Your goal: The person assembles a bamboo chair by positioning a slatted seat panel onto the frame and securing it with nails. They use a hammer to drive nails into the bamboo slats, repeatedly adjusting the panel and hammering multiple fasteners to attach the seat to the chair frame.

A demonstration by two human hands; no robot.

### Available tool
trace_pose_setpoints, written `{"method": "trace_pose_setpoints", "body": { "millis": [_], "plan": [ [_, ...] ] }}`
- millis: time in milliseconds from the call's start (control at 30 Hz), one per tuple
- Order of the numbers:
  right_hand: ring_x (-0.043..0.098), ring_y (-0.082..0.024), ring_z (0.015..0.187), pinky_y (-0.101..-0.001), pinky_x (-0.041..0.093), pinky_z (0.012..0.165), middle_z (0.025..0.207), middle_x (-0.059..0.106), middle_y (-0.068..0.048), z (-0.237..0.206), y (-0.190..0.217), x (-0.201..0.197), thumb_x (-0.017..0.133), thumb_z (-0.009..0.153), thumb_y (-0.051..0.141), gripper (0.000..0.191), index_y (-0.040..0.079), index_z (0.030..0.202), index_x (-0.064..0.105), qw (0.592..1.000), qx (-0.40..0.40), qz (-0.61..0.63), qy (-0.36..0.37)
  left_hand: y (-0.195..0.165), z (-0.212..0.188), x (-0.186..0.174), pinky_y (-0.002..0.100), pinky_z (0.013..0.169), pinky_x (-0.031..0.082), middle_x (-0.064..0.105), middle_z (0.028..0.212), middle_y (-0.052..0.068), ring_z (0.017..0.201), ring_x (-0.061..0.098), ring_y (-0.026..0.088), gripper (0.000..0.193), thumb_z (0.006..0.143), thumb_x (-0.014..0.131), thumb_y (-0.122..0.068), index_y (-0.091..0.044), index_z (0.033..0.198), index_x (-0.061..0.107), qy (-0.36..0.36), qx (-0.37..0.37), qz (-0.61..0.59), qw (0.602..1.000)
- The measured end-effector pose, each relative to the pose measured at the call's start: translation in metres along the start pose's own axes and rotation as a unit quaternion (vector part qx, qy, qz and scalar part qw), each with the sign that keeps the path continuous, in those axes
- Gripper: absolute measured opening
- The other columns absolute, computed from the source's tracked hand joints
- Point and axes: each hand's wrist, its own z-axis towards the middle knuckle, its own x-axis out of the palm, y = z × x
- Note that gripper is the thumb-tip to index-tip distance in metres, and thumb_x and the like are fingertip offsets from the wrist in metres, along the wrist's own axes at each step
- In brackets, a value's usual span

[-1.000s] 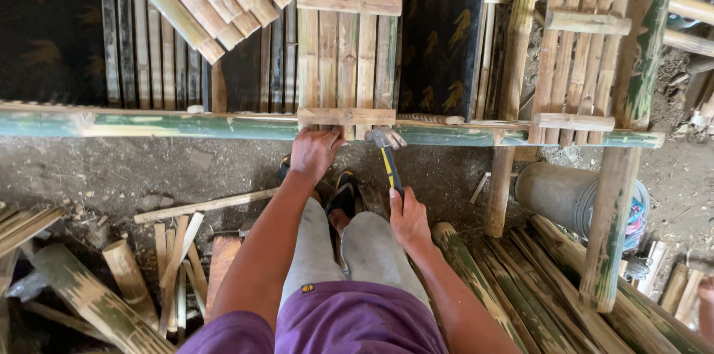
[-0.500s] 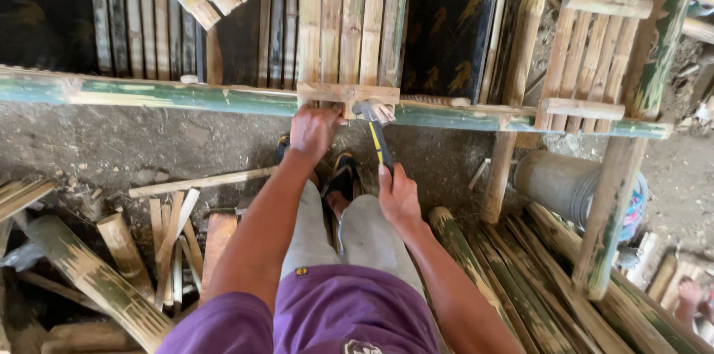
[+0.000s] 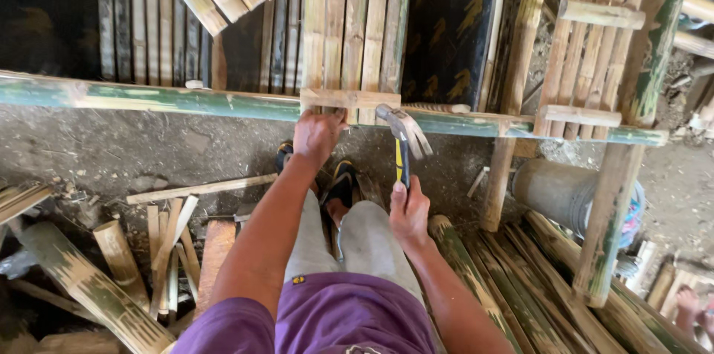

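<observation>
Since a moment ago my right hand (image 3: 408,214), grip clamped on the yellow-handled steel claw hammer (image 3: 402,138), has raised its head beside the pale bamboo cross-slat (image 3: 349,98) on the green bamboo rail (image 3: 186,101), which my left hand (image 3: 318,135) grips from below, so striking appears in progress.

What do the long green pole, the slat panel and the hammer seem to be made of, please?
Long pole: bamboo, by its glossy green skin and node rings. Slat panel: split bamboo, pale, dry and fibrous. Hammer: grey metal head, yellow and black handle, probably rubber or plastic, in the right hand.
</observation>
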Motion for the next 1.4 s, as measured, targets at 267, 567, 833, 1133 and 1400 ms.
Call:
{"method": "trace_pose_setpoints", "body": {
  "millis": [267, 567, 833, 1133, 1400],
  "plan": [
    [0.058, -0.038, 0.059, -0.0462, 0.043, 0.054, 0.065, 0.057, -0.017, 0.005, 0.004, 0.012, 0.051, 0.11, 0.031, 0.031, 0.001, 0.101, 0.057, 0.997, -0.033, -0.063, 0.022, -0.005, 0.002, -0.013, 0.044, 0.084, 0.053, 0.076, 0.088, 0.011, 0.077, 0.071, 0.03, 0.026, 0.088, 0.075, -0.028, -0.014, 0.11, 0.078, -0.005, -0.022, -0.066, 0.998],
    [0.055, -0.013, 0.047, -0.0323, 0.042, 0.043, 0.058, 0.057, -0.002, 0.062, 0.108, 0.031, 0.073, 0.094, 0.029, 0.028, 0.002, 0.092, 0.065, 0.994, 0.041, 0.092, 0.052, 0.032, -0.002, -0.1, 0.045, 0.076, 0.058, 0.076, 0.092, 0.018, 0.081, 0.073, 0.035, 0.024, 0.09, 0.072, -0.029, -0.011, 0.103, 0.079, -0.133, -0.209, -0.243, 0.938],
    [0.062, -0.016, 0.057, -0.035, 0.053, 0.055, 0.072, 0.066, -0.003, 0.252, 0.21, 0.147, 0.072, 0.089, 0.031, 0.036, 0.013, 0.121, 0.071, 0.989, 0.067, 0.03, 0.13, 0.179, 0.077, -0.189, 0.043, 0.069, 0.053, 0.071, 0.075, 0.018, 0.069, 0.069, 0.03, 0.038, 0.095, 0.066, -0.038, -0.005, 0.109, 0.076, -0.208, -0.356, -0.26, 0.873],
    [0.066, -0.04, 0.098, -0.049, 0.052, 0.084, 0.107, 0.068, -0.022, 0.443, 0.283, 0.268, 0.081, 0.088, 0.039, 0.049, 0.005, 0.12, 0.067, 0.988, -0.077, -0.109, -0.079, 0.376, 0.244, -0.235, 0.041, 0.089, 0.051, 0.071, 0.102, 0.017, 0.097, 0.065, 0.028, 0.073, 0.091, 0.064, -0.064, 0.005, 0.111, 0.071, -0.175, -0.425, -0.444, 0.769],
    [0.07, -0.026, 0.083, -0.0427, 0.054, 0.075, 0.087, 0.073, -0.012, 0.421, 0.316, 0.255, 0.078, 0.086, 0.036, 0.038, 0.005, 0.109, 0.072, 0.984, 0.164, -0.065, 0.031, 0.376, 0.277, -0.256, 0.037, 0.072, 0.056, 0.075, 0.088, 0.004, 0.079, 0.069, 0.017, 0.058, 0.083, 0.073, -0.06, -0.005, 0.103, 0.075, -0.244, -0.383, -0.498, 0.739]
  ]
}}
